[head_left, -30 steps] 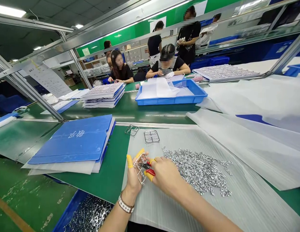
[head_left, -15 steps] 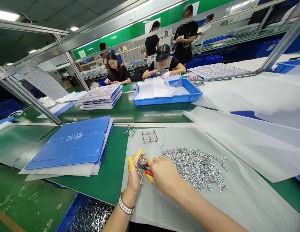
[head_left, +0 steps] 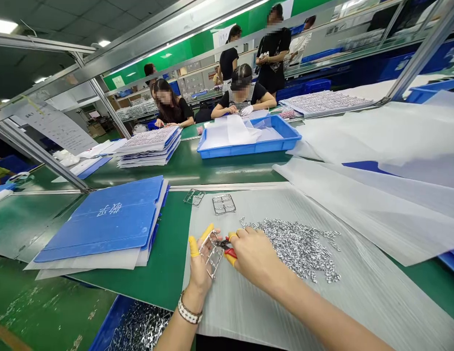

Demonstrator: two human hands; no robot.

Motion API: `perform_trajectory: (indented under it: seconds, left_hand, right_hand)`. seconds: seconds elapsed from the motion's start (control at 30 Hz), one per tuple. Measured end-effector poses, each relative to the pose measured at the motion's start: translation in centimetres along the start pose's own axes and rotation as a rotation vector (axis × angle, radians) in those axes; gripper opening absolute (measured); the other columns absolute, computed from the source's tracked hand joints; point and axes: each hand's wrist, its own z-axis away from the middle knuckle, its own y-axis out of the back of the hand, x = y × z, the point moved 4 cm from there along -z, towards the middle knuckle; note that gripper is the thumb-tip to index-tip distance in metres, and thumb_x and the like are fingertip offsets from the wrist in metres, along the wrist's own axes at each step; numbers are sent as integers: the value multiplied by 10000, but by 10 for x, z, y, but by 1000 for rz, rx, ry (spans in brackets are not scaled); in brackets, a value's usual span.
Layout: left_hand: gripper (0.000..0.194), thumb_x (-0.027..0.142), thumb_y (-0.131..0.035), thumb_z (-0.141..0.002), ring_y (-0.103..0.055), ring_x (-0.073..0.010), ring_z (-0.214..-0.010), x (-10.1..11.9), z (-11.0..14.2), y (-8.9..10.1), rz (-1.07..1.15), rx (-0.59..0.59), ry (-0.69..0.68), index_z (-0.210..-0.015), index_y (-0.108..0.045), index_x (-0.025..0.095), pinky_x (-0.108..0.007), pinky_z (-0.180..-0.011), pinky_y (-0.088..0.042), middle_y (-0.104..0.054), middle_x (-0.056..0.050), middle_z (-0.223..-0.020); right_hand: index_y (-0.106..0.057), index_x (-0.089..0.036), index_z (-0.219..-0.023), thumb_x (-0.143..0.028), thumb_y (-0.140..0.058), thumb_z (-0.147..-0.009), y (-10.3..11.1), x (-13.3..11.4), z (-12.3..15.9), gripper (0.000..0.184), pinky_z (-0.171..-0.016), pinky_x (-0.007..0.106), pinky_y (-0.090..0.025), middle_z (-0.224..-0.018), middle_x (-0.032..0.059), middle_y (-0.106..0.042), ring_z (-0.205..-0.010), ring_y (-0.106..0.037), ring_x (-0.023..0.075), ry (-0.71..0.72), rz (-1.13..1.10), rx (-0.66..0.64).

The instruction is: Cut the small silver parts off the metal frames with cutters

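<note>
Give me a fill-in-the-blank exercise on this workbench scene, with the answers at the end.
1. The right hand grips pliers with ____ handles.
2. The left hand holds a metal frame and wears ____ finger cots.
3. The heap of small metal pieces lies to the ____ of the pliers.
4. The tray farther along the bench is ____.

Answers: red; yellow; right; blue.

Hiding most of the pliers [head_left: 230, 252] behind the right hand [head_left: 258, 258]. Cutting off the blue bin [head_left: 111, 324], left forearm [head_left: 171, 331] and right forearm [head_left: 322, 312] at the bottom edge. Blurring the heaped metal bits [head_left: 294, 248], too small to tell apart.
</note>
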Motion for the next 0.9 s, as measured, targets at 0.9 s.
perform_trajectory:
  seconds: [0.9]
  left_hand:
    - [690, 695, -306, -839, -519, -277, -1198, -5, -2, -1, -96, -36, -48, -1129, -667, 184, -414, -1043, -352, -637, -128, -1211]
  right_hand:
    - [-676, -157, -890, -384, -574, -822, -6, 8, -8, 258, -704, 372, -443, -844, 119, -686, -850, -637, 296, -49, -22, -21]
